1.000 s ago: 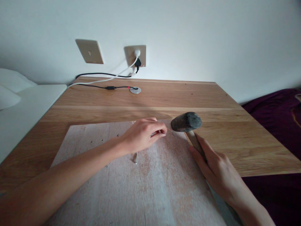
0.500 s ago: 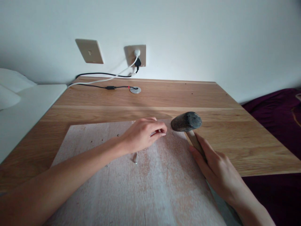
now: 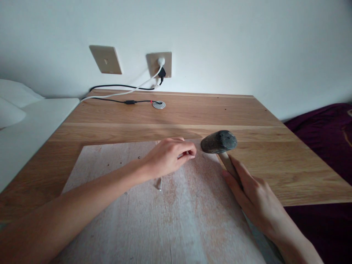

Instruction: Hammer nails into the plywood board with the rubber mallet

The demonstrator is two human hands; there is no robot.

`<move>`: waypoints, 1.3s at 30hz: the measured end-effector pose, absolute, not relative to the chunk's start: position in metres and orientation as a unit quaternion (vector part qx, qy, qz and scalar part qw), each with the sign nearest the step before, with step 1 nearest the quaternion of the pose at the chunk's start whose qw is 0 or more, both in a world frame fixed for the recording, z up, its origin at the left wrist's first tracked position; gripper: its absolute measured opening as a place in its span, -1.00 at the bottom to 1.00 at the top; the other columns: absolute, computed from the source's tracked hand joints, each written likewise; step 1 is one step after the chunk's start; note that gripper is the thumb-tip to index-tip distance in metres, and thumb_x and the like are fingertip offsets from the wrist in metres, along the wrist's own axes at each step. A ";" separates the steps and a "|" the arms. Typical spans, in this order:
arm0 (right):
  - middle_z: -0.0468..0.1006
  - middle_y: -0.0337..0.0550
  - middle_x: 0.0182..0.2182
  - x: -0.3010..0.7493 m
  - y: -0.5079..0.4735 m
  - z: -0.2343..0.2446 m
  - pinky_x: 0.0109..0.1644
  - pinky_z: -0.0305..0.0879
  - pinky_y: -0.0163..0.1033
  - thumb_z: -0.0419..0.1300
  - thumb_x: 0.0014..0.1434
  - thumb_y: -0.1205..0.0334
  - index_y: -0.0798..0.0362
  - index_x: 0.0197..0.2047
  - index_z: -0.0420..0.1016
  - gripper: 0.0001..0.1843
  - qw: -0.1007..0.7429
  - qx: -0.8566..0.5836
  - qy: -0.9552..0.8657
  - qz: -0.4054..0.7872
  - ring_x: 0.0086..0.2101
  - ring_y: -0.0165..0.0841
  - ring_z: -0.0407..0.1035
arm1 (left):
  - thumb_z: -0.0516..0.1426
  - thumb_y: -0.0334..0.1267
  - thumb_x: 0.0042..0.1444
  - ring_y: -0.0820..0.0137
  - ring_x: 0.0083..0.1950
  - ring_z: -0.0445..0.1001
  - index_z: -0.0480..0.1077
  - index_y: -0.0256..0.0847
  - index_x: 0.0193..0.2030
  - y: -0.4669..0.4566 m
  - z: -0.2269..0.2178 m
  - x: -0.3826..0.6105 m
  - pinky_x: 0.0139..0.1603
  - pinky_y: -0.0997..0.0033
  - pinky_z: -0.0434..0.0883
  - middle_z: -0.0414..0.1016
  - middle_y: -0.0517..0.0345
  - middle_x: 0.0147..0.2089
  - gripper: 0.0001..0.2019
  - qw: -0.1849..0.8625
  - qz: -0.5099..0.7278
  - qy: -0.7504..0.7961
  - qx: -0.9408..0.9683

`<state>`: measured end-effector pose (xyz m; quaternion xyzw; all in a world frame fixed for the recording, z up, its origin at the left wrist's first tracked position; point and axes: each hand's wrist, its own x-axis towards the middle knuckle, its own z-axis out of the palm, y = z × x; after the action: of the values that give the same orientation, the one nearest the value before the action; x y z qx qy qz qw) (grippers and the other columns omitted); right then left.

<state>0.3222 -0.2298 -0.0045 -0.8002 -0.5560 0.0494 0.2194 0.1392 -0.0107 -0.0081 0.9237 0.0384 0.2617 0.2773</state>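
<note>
My right hand [image 3: 260, 200] is wrapped round the wooden handle of a mallet [image 3: 218, 142]. The mallet's dark, worn head is raised near the far right corner of a whitewashed wooden board [image 3: 132, 227]. Over the far part of this board is my left hand [image 3: 173, 156], with thumb and fingertips pinched together. Whatever the pinch holds, if anything, is too small to make out. Just below the left palm, a small metal nail or screw [image 3: 160, 184] rests on the board. Several tiny dark spots or nail heads show beside the left wrist.
The board lies on a wooden desk [image 3: 275, 161]. Behind it, black and white cables run from a wall socket [image 3: 159, 65], and one enters a round cable grommet [image 3: 158, 105]. A white surface [image 3: 46, 121] adjoins on the left, and purple fabric [image 3: 319, 126] lies on the right.
</note>
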 end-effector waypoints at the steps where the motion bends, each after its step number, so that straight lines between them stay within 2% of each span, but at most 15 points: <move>1: 0.77 0.01 -0.30 0.322 -0.230 -0.005 -0.47 0.49 -0.15 -0.09 0.60 -0.09 0.23 0.38 0.44 -0.36 0.218 -0.802 -0.554 0.051 -0.36 -0.07 0.72 | 0.22 -0.41 0.43 0.45 -0.24 0.57 0.55 -0.21 -0.18 -0.011 -0.008 0.139 -0.16 0.43 0.44 0.65 0.17 -0.26 -0.88 0.274 0.261 0.034 0.925; 7: 0.76 -0.03 -0.33 0.323 -0.230 -0.007 -0.47 0.48 -0.16 -0.09 0.59 -0.10 0.17 0.39 0.44 -0.38 0.214 -0.803 -0.553 0.047 -0.37 -0.08 0.71 | 0.20 -0.42 0.45 0.43 -0.22 0.57 0.54 -0.21 -0.17 -0.011 -0.010 0.139 -0.13 0.41 0.46 0.66 0.16 -0.24 -0.87 0.261 0.267 0.017 0.928; 15: 0.76 -0.01 -0.32 0.321 -0.230 -0.005 -0.47 0.48 -0.19 -0.09 0.61 -0.08 0.21 0.38 0.45 -0.38 0.222 -0.797 -0.561 0.040 -0.40 -0.12 0.70 | 0.18 -0.36 0.48 0.42 -0.19 0.56 0.54 -0.19 -0.16 -0.010 -0.011 0.140 -0.10 0.39 0.48 0.64 0.15 -0.24 -0.86 0.258 0.259 0.020 0.930; 28: 0.77 0.05 -0.29 0.322 -0.230 -0.005 -0.48 0.50 -0.20 -0.10 0.62 -0.06 0.28 0.36 0.45 -0.37 0.216 -0.790 -0.574 0.022 -0.39 -0.11 0.71 | 0.24 -0.38 0.41 0.40 -0.18 0.53 0.51 -0.18 -0.19 -0.012 -0.008 0.140 -0.07 0.37 0.48 0.61 0.17 -0.25 -0.90 0.239 0.252 0.012 0.938; 35: 0.76 -0.03 -0.34 0.322 -0.230 -0.006 -0.49 0.49 -0.19 -0.08 0.61 -0.04 0.20 0.37 0.45 -0.41 0.219 -0.793 -0.568 0.031 -0.40 -0.10 0.71 | 0.23 -0.37 0.43 0.40 -0.17 0.50 0.49 -0.19 -0.19 -0.012 -0.007 0.141 -0.10 0.40 0.44 0.57 0.15 -0.21 -0.89 0.233 0.253 0.007 0.939; 39: 0.77 0.00 -0.30 0.322 -0.230 -0.006 -0.46 0.51 -0.18 -0.08 0.61 -0.06 0.21 0.38 0.43 -0.40 0.222 -0.794 -0.565 0.036 -0.35 -0.09 0.72 | 0.23 -0.38 0.44 0.39 -0.17 0.49 0.48 -0.19 -0.19 -0.011 -0.010 0.141 -0.08 0.39 0.42 0.55 0.16 -0.23 -0.89 0.235 0.259 -0.002 0.937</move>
<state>0.3218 -0.2302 -0.0056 -0.7941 -0.5646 0.0363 0.2219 0.1414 -0.0107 -0.0098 0.9367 -0.0018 0.2594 0.2350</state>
